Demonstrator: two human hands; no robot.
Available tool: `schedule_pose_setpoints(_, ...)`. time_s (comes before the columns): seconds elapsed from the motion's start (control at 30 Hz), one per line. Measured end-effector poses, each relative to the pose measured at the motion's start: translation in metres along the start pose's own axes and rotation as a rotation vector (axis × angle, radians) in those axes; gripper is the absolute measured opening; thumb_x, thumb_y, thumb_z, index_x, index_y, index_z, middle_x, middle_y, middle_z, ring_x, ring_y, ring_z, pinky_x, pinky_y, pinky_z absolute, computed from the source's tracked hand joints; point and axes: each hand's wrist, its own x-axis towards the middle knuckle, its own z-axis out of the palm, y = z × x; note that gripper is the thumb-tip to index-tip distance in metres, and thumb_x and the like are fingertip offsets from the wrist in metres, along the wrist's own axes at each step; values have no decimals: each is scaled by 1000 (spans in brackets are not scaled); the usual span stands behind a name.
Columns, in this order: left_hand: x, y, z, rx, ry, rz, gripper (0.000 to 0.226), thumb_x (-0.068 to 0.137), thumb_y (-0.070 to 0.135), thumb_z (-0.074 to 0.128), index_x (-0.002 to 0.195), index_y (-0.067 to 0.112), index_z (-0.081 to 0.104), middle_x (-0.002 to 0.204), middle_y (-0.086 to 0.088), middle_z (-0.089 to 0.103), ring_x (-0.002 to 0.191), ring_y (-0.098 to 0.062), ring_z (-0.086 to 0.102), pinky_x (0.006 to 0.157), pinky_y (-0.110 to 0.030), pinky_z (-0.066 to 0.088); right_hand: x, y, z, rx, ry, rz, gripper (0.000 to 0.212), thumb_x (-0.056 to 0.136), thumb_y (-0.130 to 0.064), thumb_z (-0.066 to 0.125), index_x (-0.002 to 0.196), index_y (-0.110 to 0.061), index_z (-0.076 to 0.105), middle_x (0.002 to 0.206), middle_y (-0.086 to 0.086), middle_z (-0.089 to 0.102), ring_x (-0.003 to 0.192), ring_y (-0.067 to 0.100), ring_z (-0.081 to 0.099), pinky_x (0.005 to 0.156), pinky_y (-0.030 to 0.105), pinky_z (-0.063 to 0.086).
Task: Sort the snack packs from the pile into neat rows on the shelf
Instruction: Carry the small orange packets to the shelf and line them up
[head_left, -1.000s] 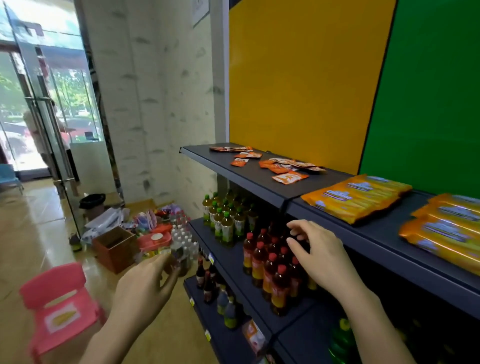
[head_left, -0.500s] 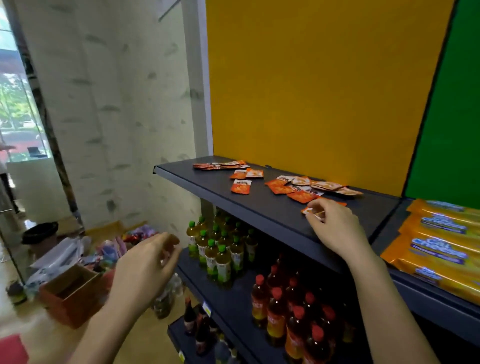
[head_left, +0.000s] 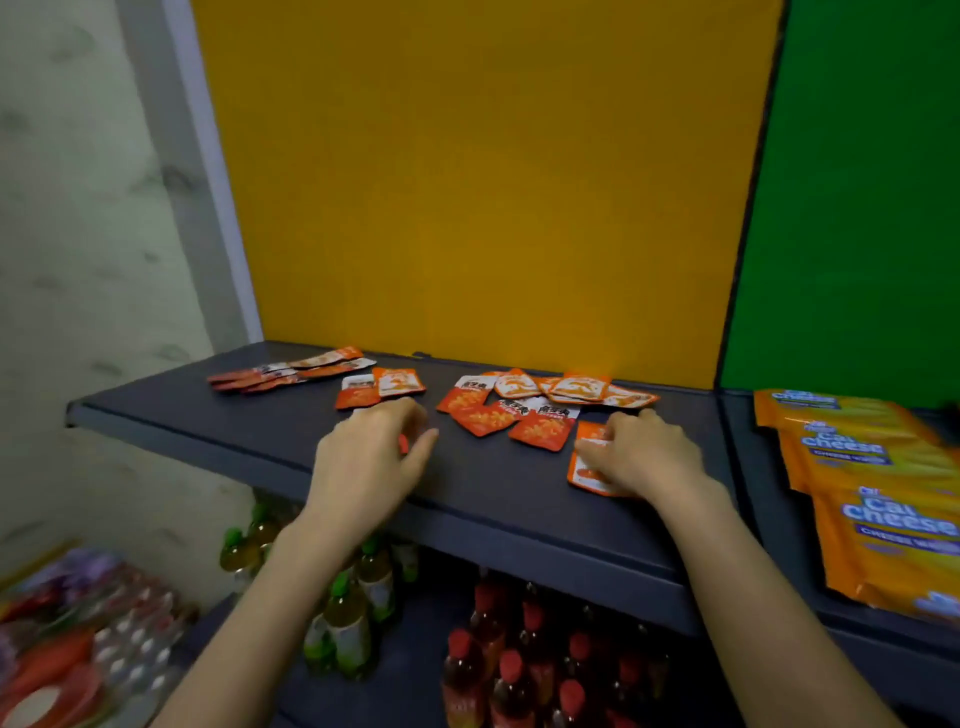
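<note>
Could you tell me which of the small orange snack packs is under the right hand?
The pack nearest the shelf's front edge, apart from the pile; the right hand rests on it.

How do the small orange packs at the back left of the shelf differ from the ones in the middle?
The back-left row lies overlapped in one tidy line; the middle pile is scattered at mixed angles. The row sits nearer the wall, the pile between both hands. Both look like similar orange-and-white sachets.

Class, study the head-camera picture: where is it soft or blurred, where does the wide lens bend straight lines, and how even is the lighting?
Head view: the floor goods and red-capped bottles in the lower corners are smeared; the shelf front edge bows from the wide lens; light is soft, with a warm glow on the yellow panel behind the snack packs; both hands look slightly soft.
</note>
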Motion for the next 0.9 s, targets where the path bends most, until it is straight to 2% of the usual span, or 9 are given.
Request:
schedule_pose_setpoints(0.2,86,1,47,-101,-174,178,23,90,35,52,98,18,64,99,-2,69,99,-27,59,78,-35,45,12,-5,9,-77,29,104,70,82,-61,50,137,-19,38,138,12,43,128,32,39,99,41,40)
schedule_pose_setpoints(0.27,112,6,67,-160,-249,179,29,92,35,47,89,12,65,96,-10,69,96,-33,60,77,-38,46,13,-3,9,-2,42,139,73,79,-57,58,137,-19,35,134,11,47,125,32,43,97,39,40)
schedule_pose_setpoints(0.33,133,17,86,-199,-329,187,38,95,35,42,73,8,57,83,-16,64,91,-38,60,70,-38,44,15,0,7,113,42,203,75,76,-51,66,135,-17,34,134,11,47,126,32,44,97,38,40)
schedule_pose_setpoints(0.4,148,32,102,-195,-429,175,44,96,38,39,70,7,55,80,-21,60,91,-39,60,69,-38,44,15,2,3,187,21,250,78,75,-45,70,137,-17,30,136,11,46,126,31,44,97,36,40)
schedule_pose_setpoints(0.5,162,51,124,-157,-561,122,58,92,53,37,81,3,64,94,-20,66,95,-35,61,74,-37,45,14,5,-10,227,-8,261,79,76,-36,72,140,-21,27,137,9,48,121,27,50,96,34,43)
schedule_pose_setpoints(0.63,175,65,143,33,-618,131,69,83,68,37,112,11,62,100,-12,62,102,-32,58,75,-37,43,23,5,-31,381,163,204,72,78,-25,72,138,-24,33,129,7,56,114,25,56,92,31,45)
schedule_pose_setpoints(0.73,180,72,151,15,-605,68,87,72,82,32,107,10,64,108,-12,64,103,-32,58,76,-34,42,46,3,-40,469,261,196,71,79,-21,71,138,-21,33,126,9,59,113,25,57,92,31,44)
schedule_pose_setpoints(0.8,182,76,155,-24,-613,16,95,65,87,33,105,8,65,113,-13,63,106,-32,57,77,-34,43,66,2,-39,501,254,225,71,78,-20,72,138,-18,34,127,10,59,112,26,59,94,34,46)
schedule_pose_setpoints(0.9,185,81,155,-65,-709,-48,96,61,86,45,120,11,56,131,-14,54,119,-34,50,92,-38,44,89,5,-31,572,202,263,64,79,-17,72,134,-13,40,126,11,59,109,26,61,86,34,49)
